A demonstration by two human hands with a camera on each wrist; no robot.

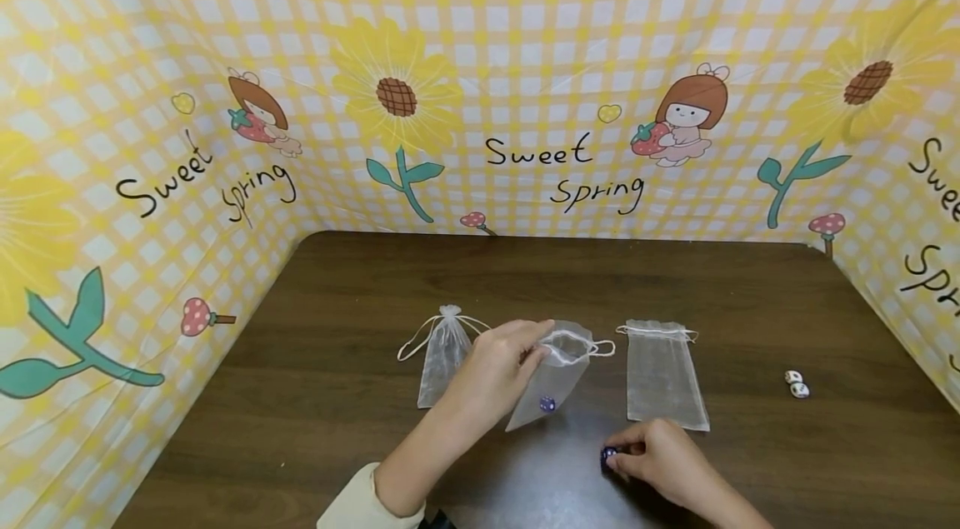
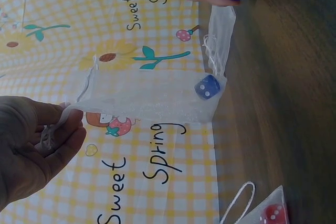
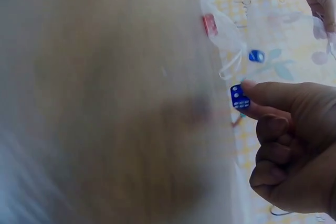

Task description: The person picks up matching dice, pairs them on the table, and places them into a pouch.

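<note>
My left hand (image 1: 495,371) pinches the rim of a sheer white drawstring bag (image 1: 562,375), its mouth open and its body hanging tilted in the head view. One blue die (image 2: 207,87) lies at the bottom of this bag. Between thumb and forefinger, my right hand (image 1: 663,458) holds a second blue die (image 3: 240,96), low and to the right of the bag. In the right wrist view the other fingers of that hand are curled in.
Left of the held bag lies a cinched drawstring bag (image 1: 442,358) with a red die (image 2: 274,214) inside. A flat drawstring bag (image 1: 663,379) lies to the right, and two white dice (image 1: 799,390) sit farther right on the brown table (image 1: 337,429). Patterned cloth walls (image 1: 480,62) surround it.
</note>
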